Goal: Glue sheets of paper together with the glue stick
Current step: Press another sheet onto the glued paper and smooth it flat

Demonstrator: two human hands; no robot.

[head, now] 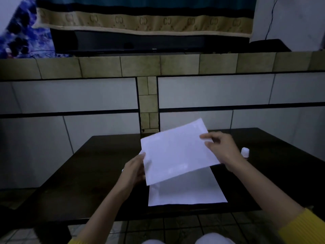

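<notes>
Both my hands hold one white sheet of paper (175, 152) tilted in the air over the dark table (88, 173). My left hand (135, 169) pinches its lower left edge, and my right hand (219, 147) pinches its upper right edge. A second white sheet (188, 189) lies flat on the table beneath, partly hidden by the held one. The glue stick (245, 152), white-capped, stands on the table just right of my right wrist.
The table's front edge runs near my knees, above a tiled floor (158, 228). Behind the table rises a tiled wall with a ledge (158, 65), and a dark screen under a draped cloth stands on top.
</notes>
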